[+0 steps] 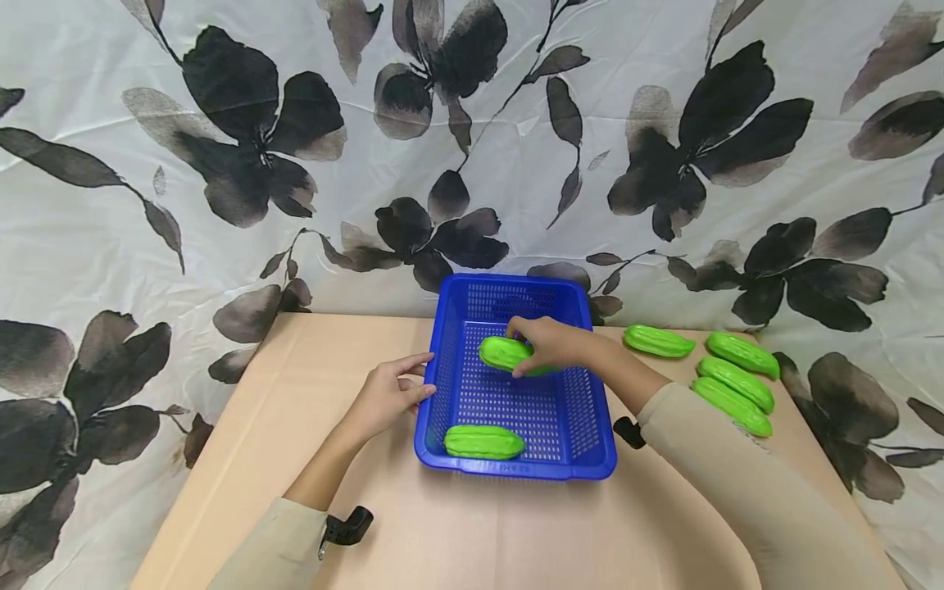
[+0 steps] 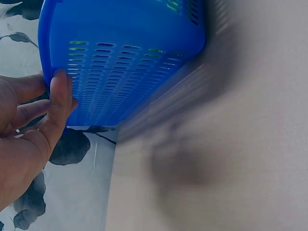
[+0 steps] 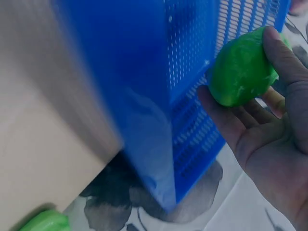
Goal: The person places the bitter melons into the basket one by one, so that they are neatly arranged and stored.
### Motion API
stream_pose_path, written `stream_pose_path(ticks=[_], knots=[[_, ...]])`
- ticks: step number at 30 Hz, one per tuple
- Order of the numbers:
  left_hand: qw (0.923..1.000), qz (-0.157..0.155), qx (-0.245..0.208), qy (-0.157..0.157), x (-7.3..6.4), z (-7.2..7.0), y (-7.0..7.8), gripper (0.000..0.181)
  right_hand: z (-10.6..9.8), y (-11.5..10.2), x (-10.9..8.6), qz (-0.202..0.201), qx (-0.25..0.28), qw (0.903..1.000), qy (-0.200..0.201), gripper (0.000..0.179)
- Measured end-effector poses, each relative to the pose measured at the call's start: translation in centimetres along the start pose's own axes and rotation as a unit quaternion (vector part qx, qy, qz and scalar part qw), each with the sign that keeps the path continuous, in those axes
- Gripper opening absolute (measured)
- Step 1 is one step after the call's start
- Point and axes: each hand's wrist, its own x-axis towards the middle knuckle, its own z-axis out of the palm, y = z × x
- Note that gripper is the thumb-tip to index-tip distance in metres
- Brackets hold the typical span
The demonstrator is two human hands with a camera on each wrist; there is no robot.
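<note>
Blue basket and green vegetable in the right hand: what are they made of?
Blue basket: likely molded plastic, smooth, slightly glossy; perforated walls and rim look continuous.
Green vegetable: possibly glossy plastic; vivid color, whitish highlights. Real skin not ruled out.

There were six green vegetables (image 1: 483,442), one blue basket (image 1: 553,470), two bare hands (image 1: 385,397), two beige sleeves (image 1: 737,483), two black wrist devices (image 1: 350,527) and one light-coloured table (image 1: 442,537) in view.

A white, lightly creased fabric sheet (image 1: 531,156), printed with large black-and-grey flowers (image 1: 243,156) and slender leaves (image 1: 66,162), spreads behind a flat, pale wood-toned tabletop (image 1: 442,533) and shows beyond its left and right edges.
</note>
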Motion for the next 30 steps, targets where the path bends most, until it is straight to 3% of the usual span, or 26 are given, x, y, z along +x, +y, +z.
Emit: stream_pose_path(ticks=[11,19,30], knots=[[1.0000,0.007,-0.002,0.001,-0.1,0.0,0.0,0.057,2.0,-2.6,2.1,-0.013,-0.042,0.9949,-0.091,0.054],[0.9999,0.004,-0.011,-0.006,0.0,0.2,0.2,0.057,2.5,-3.8,3.1,-0.006,-0.064,0.9904,-0.123,0.054],[0.9999,0.008,-0.005,-0.004,0.0,0.0,0.1,0.057,4.5,-3.5,4.3,0.009,-0.055,0.9882,-0.143,0.054]])
